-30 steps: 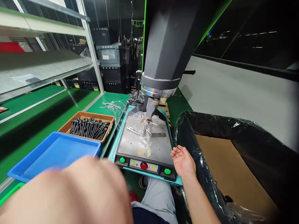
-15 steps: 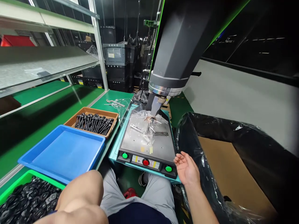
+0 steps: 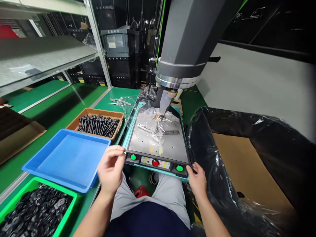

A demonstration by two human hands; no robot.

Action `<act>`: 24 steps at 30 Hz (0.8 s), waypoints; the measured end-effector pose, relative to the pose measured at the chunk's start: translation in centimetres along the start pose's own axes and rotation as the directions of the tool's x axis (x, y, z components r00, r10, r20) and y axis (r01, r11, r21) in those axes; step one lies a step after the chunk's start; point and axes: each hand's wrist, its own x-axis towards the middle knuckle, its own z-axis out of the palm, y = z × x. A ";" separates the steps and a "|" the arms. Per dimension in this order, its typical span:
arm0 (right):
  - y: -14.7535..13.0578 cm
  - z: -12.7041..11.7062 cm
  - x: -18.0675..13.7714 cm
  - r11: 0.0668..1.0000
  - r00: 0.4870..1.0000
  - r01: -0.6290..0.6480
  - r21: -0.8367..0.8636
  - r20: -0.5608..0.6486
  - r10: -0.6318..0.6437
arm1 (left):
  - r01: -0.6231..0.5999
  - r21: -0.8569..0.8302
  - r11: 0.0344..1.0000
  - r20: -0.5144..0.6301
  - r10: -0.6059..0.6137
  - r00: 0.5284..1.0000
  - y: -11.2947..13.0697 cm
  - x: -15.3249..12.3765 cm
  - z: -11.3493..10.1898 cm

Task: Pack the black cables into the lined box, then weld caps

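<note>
My left hand is at the left front corner of the press's base, its fingers curved and the thumb apart from them. Nothing shows in it. My right hand is at the right front corner, thumb tip against or close to the panel edge, fingers loosely bent and holding nothing visible. Between them lies the front panel with a left green button, a red button and a right green button. Above the metal plate the machine's horn points down into clear plastic film.
On the left are a blue tray, a brown tray of black stemmed parts and a green bin of black flat parts. A black-lined box with cardboard stands at right.
My left hand has come into view from the lower left and reached the press's left corner. My right hand has lowered and closed in on the right corner. The view has shifted a little.
</note>
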 end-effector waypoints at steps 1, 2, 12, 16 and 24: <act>0.7 0.2 -0.3 0.999 0.998 0.006 -0.048 0.064 -0.003 | 0.114 0.030 0.993 0.046 -0.115 0.992 -2.0 -0.5 1.0; 1.4 0.4 -0.5 0.996 0.993 0.025 -0.091 0.115 -0.014 | 0.217 0.079 0.973 0.063 -0.222 0.973 -4.2 -1.1 1.9; 3.4 1.2 -0.5 0.965 0.979 0.170 -0.200 0.145 -0.143 | 0.300 0.342 0.890 0.279 -0.402 0.872 -16.8 -4.0 4.3; 3.6 1.9 -0.4 0.969 0.987 0.151 -0.198 0.087 -0.136 | 0.306 0.305 0.902 0.295 -0.396 0.870 -17.8 -3.4 4.3; 4.2 1.4 0.2 0.982 0.981 0.130 -0.135 0.162 -0.107 | 0.488 0.123 0.864 0.330 -0.500 0.801 -17.7 -3.3 3.8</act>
